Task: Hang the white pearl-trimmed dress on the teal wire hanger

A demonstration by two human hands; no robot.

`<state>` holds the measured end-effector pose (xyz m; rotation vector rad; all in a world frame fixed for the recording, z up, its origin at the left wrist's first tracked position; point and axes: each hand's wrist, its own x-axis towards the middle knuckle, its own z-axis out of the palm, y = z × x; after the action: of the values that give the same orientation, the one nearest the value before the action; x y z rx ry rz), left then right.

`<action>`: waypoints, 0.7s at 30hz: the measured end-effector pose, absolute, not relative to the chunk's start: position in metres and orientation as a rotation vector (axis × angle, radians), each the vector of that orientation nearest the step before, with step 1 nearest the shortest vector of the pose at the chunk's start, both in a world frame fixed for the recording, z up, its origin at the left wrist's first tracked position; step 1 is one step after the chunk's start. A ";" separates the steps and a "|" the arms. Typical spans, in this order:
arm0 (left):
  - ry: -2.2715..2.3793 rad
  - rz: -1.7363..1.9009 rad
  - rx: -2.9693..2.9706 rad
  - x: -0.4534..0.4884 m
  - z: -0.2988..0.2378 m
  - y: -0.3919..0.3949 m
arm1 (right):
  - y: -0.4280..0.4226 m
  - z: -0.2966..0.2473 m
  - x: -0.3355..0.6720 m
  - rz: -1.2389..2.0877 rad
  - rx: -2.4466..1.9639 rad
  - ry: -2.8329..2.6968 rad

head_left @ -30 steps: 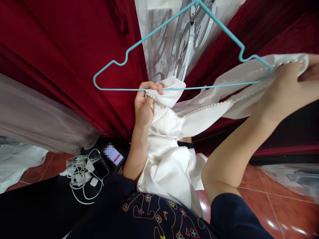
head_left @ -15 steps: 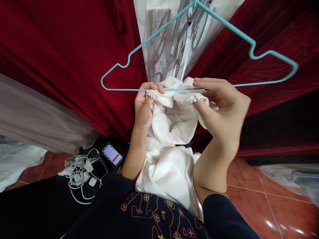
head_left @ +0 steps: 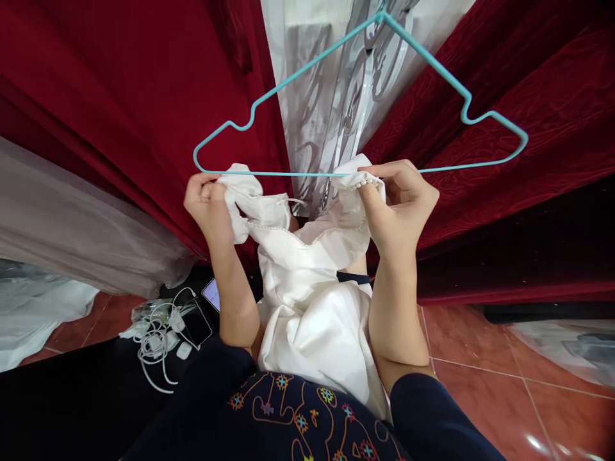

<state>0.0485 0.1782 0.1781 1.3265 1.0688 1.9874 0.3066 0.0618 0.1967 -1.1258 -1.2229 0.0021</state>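
Here, both hands' fingers [head_left: 393,169] tight on dress [head_left: 307,326]

Hanger [head_left: 307,174] is coloured pale turquoise; dress [head_left: 307,320], plain white; navy shirt [head_left: 312,410] is patterned with multicoloured motifs; curtain [head_left: 144,96], deep red.

We bend both elbows [head_left: 401,349] and hold our left hand [head_left: 206,202] and right hand [head_left: 403,205] up in front, well apart, thumbs [head_left: 373,203] and fingers [head_left: 396,169] pinched together.

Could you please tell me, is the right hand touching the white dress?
Touching. The head view shows it plainly: the right hand pinches the white dress at its beaded edge, with the thumb pressed against the fabric.
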 end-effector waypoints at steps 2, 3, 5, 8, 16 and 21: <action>1.041 2.021 1.396 0.030 0.199 0.186 | 0.061 0.196 0.307 0.004 -1.119 -1.220; 1.017 2.037 1.443 0.023 0.211 0.189 | 0.060 0.196 0.306 0.006 -1.111 -1.216; 0.962 2.070 1.510 0.017 0.238 0.194 | 0.059 0.197 0.304 0.009 -1.095 -1.206; 0.949 2.102 1.582 0.031 0.275 0.194 | 0.059 0.196 0.298 0.009 -1.080 -1.186; 0.734 1.796 1.981 0.112 0.290 0.140 | 0.059 0.196 0.293 0.009 -1.109 -1.133; 0.568 1.774 1.697 0.120 0.250 0.095 | 0.060 0.196 0.294 0.029 -1.098 -1.144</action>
<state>0.1197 0.0954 0.2501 1.6971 0.5680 1.7736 0.2936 0.0604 0.1960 -1.0977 -1.1437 0.0292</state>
